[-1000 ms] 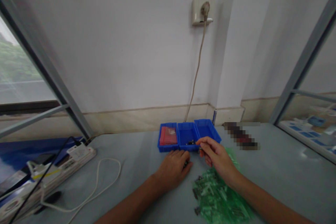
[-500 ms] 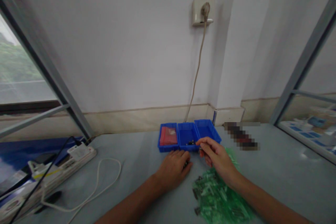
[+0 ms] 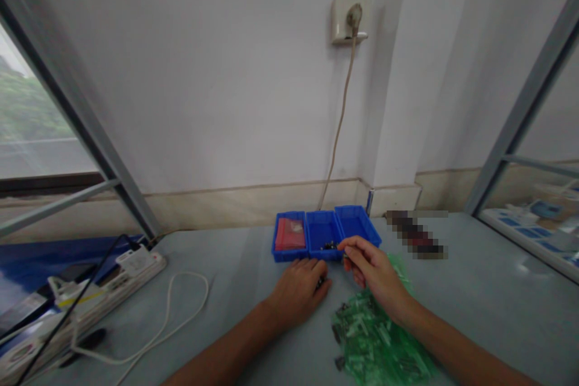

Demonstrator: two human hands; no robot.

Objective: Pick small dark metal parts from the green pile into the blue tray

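My left hand [image 3: 298, 289] rests on the table before the blue bins, fingers curled over small dark metal parts [image 3: 321, 282] that peek out between thumb and forefinger. At the front right corner of the middle blue bin [image 3: 323, 223], my right hand [image 3: 368, 265] is closed in a pinch. Whatever it pinches is tiny and mostly hidden by the fingers. A few small dark metal pieces [image 3: 329, 246] lie at the front of that bin. Under my right wrist and forearm spreads a pile of green clear plastic bags [image 3: 380, 344].
The left blue bin [image 3: 274, 247] holds red plastic bags [image 3: 291, 236]; the right blue bin [image 3: 355, 220] adjoins the middle one. A power strip [image 3: 113, 292] and a white cable [image 3: 205, 289] lie at left. A blurred-out dark object [image 3: 416, 235] sits at the back right.
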